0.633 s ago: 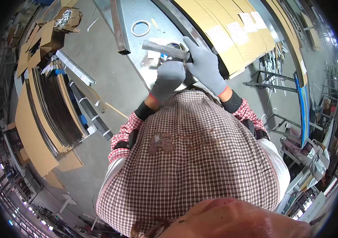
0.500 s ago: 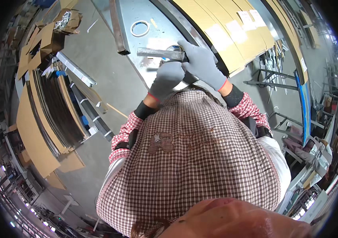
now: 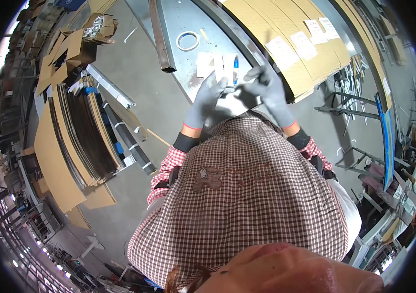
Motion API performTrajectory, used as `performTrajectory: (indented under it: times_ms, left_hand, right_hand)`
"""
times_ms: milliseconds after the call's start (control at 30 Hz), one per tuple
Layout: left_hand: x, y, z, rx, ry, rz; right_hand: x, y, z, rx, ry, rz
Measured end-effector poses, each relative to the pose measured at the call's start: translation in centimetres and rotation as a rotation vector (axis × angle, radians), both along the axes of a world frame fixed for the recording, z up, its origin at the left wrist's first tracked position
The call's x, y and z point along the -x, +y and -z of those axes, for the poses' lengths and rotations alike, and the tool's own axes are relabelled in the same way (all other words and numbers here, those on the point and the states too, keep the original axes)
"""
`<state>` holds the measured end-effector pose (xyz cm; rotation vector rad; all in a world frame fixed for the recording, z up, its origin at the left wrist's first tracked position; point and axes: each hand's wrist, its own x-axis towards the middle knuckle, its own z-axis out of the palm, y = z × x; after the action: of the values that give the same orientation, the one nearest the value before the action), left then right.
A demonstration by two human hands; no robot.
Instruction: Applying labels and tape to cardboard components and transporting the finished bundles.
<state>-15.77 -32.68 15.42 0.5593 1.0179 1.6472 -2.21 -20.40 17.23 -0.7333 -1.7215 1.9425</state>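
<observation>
My left hand (image 3: 208,97), in a grey glove, is over the near end of the metal-topped table (image 3: 178,14). Its fingers are bent around the lower end of a narrow white paper slip (image 3: 219,70). My right hand (image 3: 270,93), also gloved, is to the right with its fingers apart and nothing visible in them. Between the hands and just beyond them lies a slim blue-and-white tool (image 3: 235,66), whose exact kind I cannot make out. White paper (image 3: 204,66) lies beside the slip. Farther off is a roll of pale tape (image 3: 188,41).
A brown-grey square metal tube (image 3: 161,39) lies along the table's left side. Flat cardboard sheets (image 3: 271,24) with white papers are on the right, behind a dark metal rail (image 3: 232,29). Stacked cardboard and dark panels (image 3: 78,136) stand at the left. A metal stand (image 3: 349,110) is at right.
The flat grey strip and the round item both hands held are out of sight. My hands have moved apart, the right one opening. The whole view has shifted slightly.
</observation>
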Motion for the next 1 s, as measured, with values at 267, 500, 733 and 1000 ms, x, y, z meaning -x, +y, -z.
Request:
performTrajectory:
  times_ms: [267,500,733,1000]
  left_hand:
    - [2.6,1.9,-0.5,0.175,0.178,-0.011]
    - [15.9,7.0,6.7,0.426,1.779,-0.179]
    - [21.9,8.0,14.0,0.823,1.783,0.081]
    - [4.3,7.5,-3.8,-0.055,0.544,0.123]
  right_hand:
    - [1.6,-0.3,3.4,0.299,0.17,0.012]
    - [-0.4,1.9,3.2,0.038,0.082,0.168]
    - [-2.0,2.6,1.9,-0.208,-0.126,0.2]
    - [-3.4,3.6,3.3,-0.461,0.053,0.077]
